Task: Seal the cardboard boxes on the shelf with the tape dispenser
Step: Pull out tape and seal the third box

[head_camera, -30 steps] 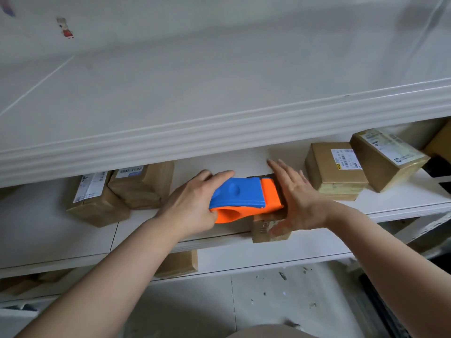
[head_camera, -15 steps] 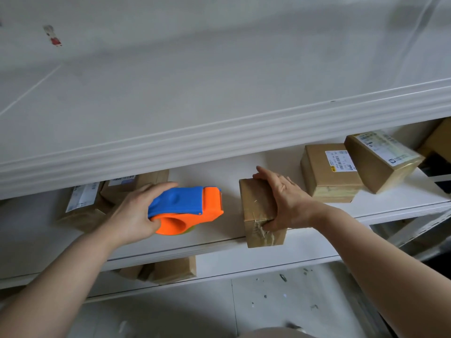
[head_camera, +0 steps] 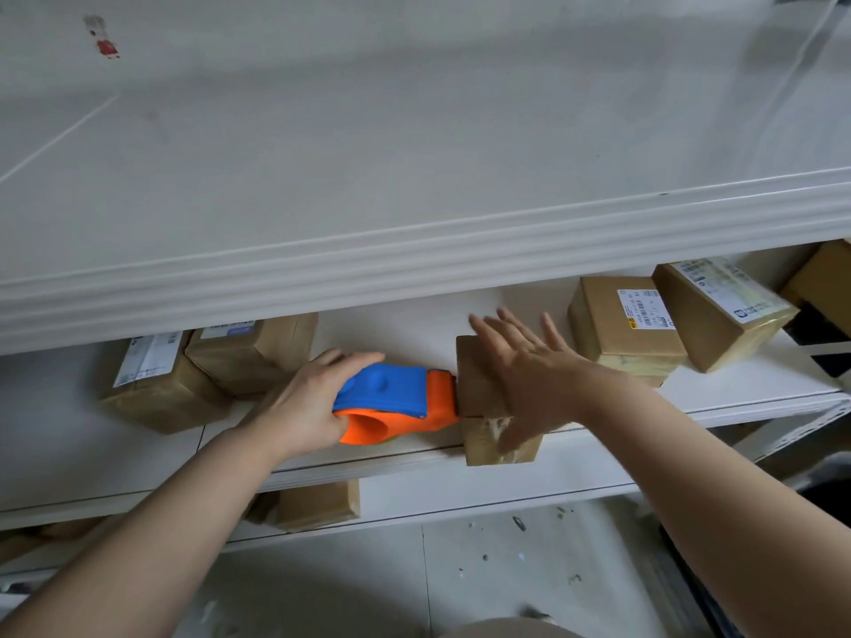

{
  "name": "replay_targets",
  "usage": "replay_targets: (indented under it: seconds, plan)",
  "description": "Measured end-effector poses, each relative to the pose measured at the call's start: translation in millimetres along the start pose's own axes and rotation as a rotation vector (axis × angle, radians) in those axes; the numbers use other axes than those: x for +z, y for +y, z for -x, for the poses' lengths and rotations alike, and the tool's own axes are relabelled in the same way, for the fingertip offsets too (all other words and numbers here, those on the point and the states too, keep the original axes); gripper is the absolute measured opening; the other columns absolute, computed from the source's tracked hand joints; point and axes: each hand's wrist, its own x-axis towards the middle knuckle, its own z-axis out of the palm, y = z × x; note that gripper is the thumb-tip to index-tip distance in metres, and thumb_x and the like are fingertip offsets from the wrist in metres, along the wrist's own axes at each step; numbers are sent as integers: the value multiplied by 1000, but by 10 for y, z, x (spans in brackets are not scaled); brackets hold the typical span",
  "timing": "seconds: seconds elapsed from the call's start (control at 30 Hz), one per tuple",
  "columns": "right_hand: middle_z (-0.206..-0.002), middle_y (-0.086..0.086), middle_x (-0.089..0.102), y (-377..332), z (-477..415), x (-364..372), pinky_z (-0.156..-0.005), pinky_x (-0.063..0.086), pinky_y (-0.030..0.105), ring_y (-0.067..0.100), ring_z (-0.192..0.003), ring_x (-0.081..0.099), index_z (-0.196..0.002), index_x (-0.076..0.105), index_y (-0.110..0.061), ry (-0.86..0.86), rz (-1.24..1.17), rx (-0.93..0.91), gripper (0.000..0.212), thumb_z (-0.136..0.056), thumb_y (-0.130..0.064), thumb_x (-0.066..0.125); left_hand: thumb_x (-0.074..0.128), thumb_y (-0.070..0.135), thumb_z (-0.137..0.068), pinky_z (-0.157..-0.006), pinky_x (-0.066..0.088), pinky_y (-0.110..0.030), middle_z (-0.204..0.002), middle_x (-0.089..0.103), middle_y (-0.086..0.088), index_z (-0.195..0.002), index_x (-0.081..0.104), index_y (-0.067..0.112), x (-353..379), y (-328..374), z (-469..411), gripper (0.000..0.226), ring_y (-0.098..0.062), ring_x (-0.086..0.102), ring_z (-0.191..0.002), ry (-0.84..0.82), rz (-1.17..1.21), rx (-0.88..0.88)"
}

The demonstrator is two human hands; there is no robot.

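Observation:
A small cardboard box stands at the front edge of the white shelf, part of it overhanging. My left hand grips the blue and orange tape dispenser, whose orange nose touches the box's left side. My right hand lies flat over the top and right side of the box with fingers spread, thumb down its front.
Two labelled boxes sit to the right, two more to the left behind my left hand. A deep white upper shelf overhangs. Another box lies on the shelf below.
My left hand brought the dispenser back right until its nose met the box. My right hand loosened its grip and now rests flat with fingers spread.

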Motion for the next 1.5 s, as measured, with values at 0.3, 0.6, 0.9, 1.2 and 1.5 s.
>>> replay_targets:
  seconds: [0.3,0.6,0.9,1.2,1.5]
  plan:
    - [-159,0,2,-21,-96,161,-116,-6,56,17,-147,-2,-151,-13,-24,104,76,6,125,-63,-51,72,59,13,-63,-89,39,-18,-126,54,10,-137,40,41,-73,-136,170,82,-9,53,-110,-26,79,-25]
    - [-160,-3,0,-85,-93,202,-117,-7,54,15,-147,-3,-151,-14,-25,102,140,-27,124,-64,-51,70,61,1,-67,-82,37,-10,-116,56,15,-126,42,49,-156,-361,307,78,-7,54,-104,-19,76,-54]
    - [-159,-3,-1,-98,-121,169,-117,-6,54,15,-147,-2,-150,-16,-25,70,157,-22,126,-64,-54,70,53,1,-68,-72,51,-31,-109,44,15,-131,17,71,-290,-303,346,101,-12,54,-90,-90,-71,-106]
    - [-158,4,6,-282,-13,269,-113,-8,58,23,-146,3,-151,-12,-16,177,233,-52,113,-71,-45,62,45,-1,-79,-63,37,-25,-100,36,2,-146,20,48,-185,258,131,87,-24,53,-89,-168,-489,-137]
    - [-158,6,11,-171,139,361,-113,-8,62,25,-147,5,-152,-8,-14,234,158,-63,117,-62,-45,61,59,11,-81,-76,40,-27,-129,43,-8,-148,22,33,-129,178,109,80,-27,51,-115,-124,-321,-367]
